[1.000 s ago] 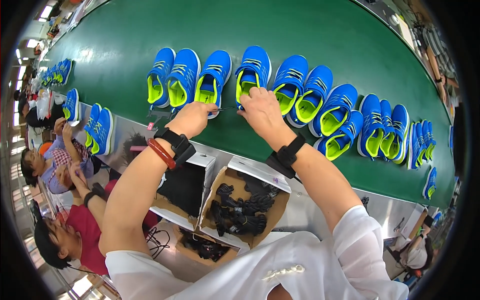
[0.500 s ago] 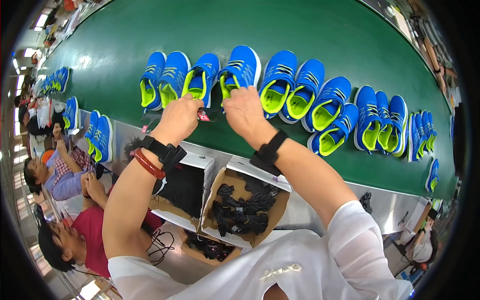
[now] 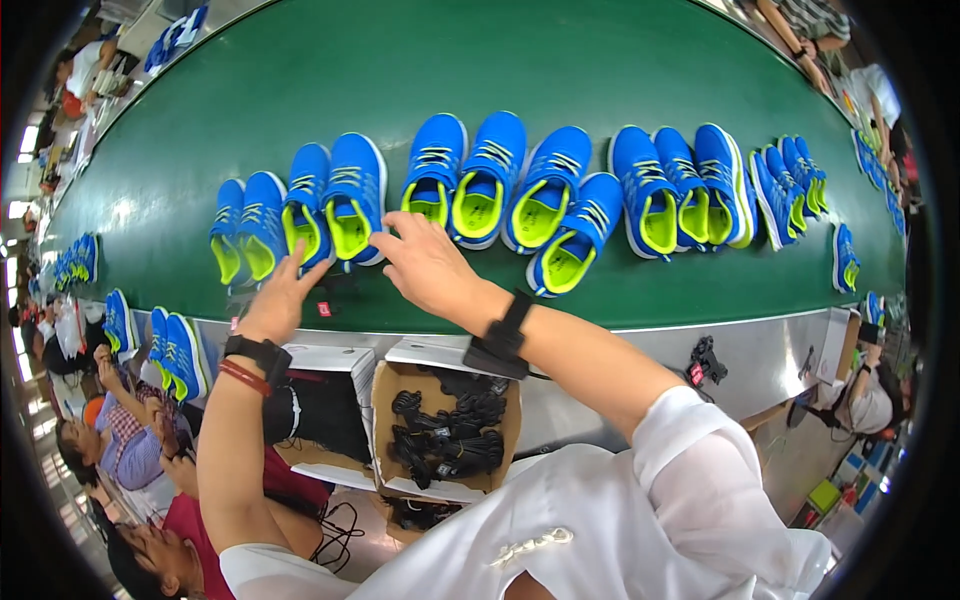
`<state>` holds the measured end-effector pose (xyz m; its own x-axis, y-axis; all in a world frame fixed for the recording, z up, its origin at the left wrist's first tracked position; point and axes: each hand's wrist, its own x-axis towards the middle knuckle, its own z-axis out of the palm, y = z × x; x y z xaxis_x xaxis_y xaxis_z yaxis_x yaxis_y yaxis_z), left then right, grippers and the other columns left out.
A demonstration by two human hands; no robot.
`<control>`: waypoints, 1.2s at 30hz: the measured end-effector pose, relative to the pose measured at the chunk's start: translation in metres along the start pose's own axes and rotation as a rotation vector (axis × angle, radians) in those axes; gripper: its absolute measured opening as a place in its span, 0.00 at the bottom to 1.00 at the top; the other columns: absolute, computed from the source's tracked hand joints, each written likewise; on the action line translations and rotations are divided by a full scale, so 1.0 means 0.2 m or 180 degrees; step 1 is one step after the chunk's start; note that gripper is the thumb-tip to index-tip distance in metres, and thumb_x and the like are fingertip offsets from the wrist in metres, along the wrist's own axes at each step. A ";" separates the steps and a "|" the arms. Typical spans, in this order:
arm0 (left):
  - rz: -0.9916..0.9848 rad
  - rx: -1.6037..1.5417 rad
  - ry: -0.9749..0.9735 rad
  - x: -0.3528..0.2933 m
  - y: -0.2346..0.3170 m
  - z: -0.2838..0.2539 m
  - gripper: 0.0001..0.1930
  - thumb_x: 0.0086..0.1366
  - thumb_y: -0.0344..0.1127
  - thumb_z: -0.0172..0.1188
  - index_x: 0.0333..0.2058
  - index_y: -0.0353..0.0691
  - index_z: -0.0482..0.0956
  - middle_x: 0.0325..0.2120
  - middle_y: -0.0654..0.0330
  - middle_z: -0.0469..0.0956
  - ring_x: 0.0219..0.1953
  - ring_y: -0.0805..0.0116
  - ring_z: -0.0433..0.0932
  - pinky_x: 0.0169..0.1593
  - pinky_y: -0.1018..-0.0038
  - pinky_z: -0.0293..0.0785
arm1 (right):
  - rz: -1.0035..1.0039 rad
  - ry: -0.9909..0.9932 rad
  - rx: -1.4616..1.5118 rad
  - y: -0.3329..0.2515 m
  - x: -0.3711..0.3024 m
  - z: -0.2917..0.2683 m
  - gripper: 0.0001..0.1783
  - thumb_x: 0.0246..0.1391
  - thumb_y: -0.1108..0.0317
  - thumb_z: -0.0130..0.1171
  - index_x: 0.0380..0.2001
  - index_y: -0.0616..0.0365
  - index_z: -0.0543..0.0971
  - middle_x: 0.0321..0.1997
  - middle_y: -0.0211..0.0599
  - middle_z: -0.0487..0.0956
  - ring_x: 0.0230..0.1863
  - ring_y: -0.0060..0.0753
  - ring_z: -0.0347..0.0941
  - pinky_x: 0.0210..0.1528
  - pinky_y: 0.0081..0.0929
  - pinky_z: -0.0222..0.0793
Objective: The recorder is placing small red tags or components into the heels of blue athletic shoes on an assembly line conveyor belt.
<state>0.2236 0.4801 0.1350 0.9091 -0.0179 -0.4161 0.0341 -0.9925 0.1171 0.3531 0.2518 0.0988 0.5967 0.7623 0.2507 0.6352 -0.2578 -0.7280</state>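
Observation:
Blue sports shoes with lime-green linings stand in a row on the green work surface [image 3: 560,55], their heels toward me. My left hand [image 3: 275,300] is just below the heel of one blue shoe [image 3: 308,195], thumb and fingers apart. To its right, my right hand [image 3: 432,268] spreads its fingers between a second blue shoe [image 3: 356,185] and a third blue shoe [image 3: 436,150]. No object shows in either hand; whether the fingertips touch the shoes I cannot tell. A small red tag [image 3: 323,309] lies between my hands.
Below the surface's near edge, a cardboard box [image 3: 510,420] holds black corded bundles, beside a white box [image 3: 362,372] of black material. A black bundle [image 3: 706,358] lies on the metal ledge [image 3: 640,365]. Co-workers sit at the left, one in a red top [image 3: 205,525].
My fingers were closed at the heels of two shoes and have now opened away from them. The row of shoes has shifted left relative to the boxes.

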 end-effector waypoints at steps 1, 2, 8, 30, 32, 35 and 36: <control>-0.0053 0.0277 0.0110 0.02 0.00 -0.02 0.28 0.53 0.19 0.48 0.54 0.48 0.70 0.58 0.47 0.61 0.55 0.48 0.66 0.56 0.60 0.66 | 0.0005 -0.0069 0.0228 0.00 -0.05 -0.09 0.13 0.43 0.73 0.59 0.35 0.58 0.75 0.39 0.43 0.71 0.45 0.46 0.68 0.46 0.40 0.64; -0.0099 0.0544 0.0222 0.06 0.00 -0.04 0.27 0.53 0.20 0.48 0.53 0.47 0.70 0.56 0.48 0.65 0.54 0.49 0.68 0.54 0.61 0.67 | 0.0021 -0.0138 0.0451 0.00 -0.12 -0.18 0.12 0.43 0.73 0.60 0.34 0.58 0.75 0.39 0.42 0.71 0.44 0.46 0.68 0.46 0.39 0.64; 0.0999 -0.0415 0.0955 0.45 0.63 -0.20 0.30 0.46 0.31 0.67 0.51 0.45 0.71 0.49 0.51 0.69 0.51 0.49 0.68 0.55 0.59 0.64 | 0.1945 -0.0003 0.0933 0.03 -0.63 -0.82 0.07 0.49 0.69 0.59 0.29 0.61 0.74 0.26 0.39 0.75 0.26 0.38 0.71 0.30 0.31 0.67; 0.1009 -0.0117 0.0730 0.69 1.28 0.05 0.42 0.38 0.41 0.74 0.52 0.38 0.63 0.49 0.49 0.65 0.63 0.39 0.50 0.55 0.50 0.58 | 0.2226 -0.0589 -0.3041 0.52 -2.15 -1.78 0.35 0.36 0.74 0.62 0.54 0.49 0.68 0.57 0.37 0.67 0.58 0.41 0.61 0.51 0.34 0.63; 0.1175 -0.0214 0.0796 0.72 1.27 0.08 0.41 0.38 0.41 0.74 0.51 0.38 0.63 0.49 0.48 0.66 0.63 0.38 0.50 0.55 0.49 0.57 | 0.1943 -0.0811 -0.3028 0.64 -2.29 -1.79 0.37 0.37 0.74 0.62 0.56 0.47 0.66 0.60 0.36 0.64 0.61 0.41 0.58 0.53 0.35 0.62; 0.1128 -0.0197 0.0818 0.71 1.23 0.10 0.36 0.38 0.40 0.74 0.48 0.42 0.69 0.47 0.48 0.67 0.62 0.38 0.52 0.55 0.50 0.57 | 0.1714 -0.1237 -0.2823 0.74 -2.28 -1.79 0.36 0.41 0.72 0.59 0.58 0.46 0.64 0.62 0.33 0.63 0.64 0.40 0.55 0.57 0.34 0.61; 0.1015 -0.0250 0.0815 0.69 1.24 0.10 0.33 0.38 0.40 0.74 0.46 0.43 0.72 0.46 0.48 0.68 0.61 0.38 0.53 0.55 0.50 0.58 | 0.1845 -0.1397 -0.2616 0.75 -2.28 -1.78 0.34 0.43 0.72 0.57 0.58 0.46 0.64 0.61 0.32 0.63 0.64 0.40 0.55 0.58 0.34 0.60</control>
<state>0.3498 0.2281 0.0881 0.9528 -0.2826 -0.1114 -0.2434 -0.9297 0.2763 0.3506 -0.3448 0.1030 0.7873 0.5006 -0.3599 0.5448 -0.8381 0.0262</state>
